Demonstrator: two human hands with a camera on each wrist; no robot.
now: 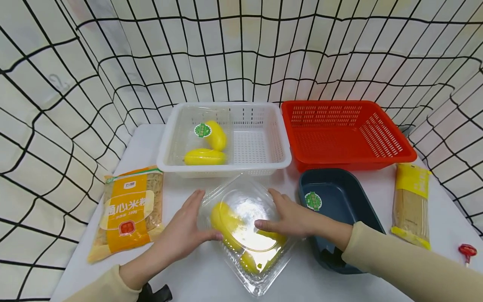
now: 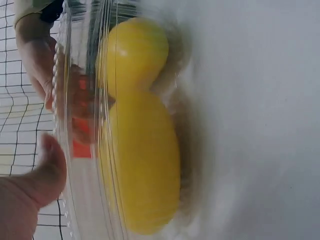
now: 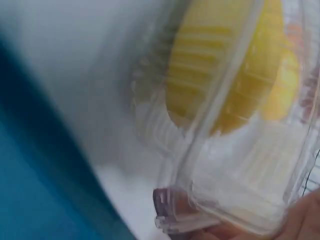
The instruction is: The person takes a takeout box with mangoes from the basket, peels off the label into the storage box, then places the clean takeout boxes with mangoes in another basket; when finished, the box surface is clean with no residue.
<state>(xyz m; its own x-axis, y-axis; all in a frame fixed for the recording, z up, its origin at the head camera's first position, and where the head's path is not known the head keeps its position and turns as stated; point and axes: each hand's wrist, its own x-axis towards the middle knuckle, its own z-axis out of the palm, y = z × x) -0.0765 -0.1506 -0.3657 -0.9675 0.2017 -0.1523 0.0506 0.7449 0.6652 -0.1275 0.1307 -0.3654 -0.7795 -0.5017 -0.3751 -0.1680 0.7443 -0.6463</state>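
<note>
A clear plastic clamshell box stands on the white table, turned cornerwise, with several yellow mango-like fruits inside. Its clear lid lies over them and catches a bright glare. At the box's left corner is my left hand, fingers straight along the side and thumb stretched over the lid. My right hand holds the right side, its thumb across the top. In the right wrist view, fingertips curl round a corner of the box. The left fingers are hidden in the left wrist view, where the thumb rises beside the rim.
Behind the box stand a white basket holding clear packaging with two yellow fruits, and a red basket. A dark blue tray sits close right. An orange-labelled bag lies left; noodles and a red lollipop lie right. Black netting surrounds the table.
</note>
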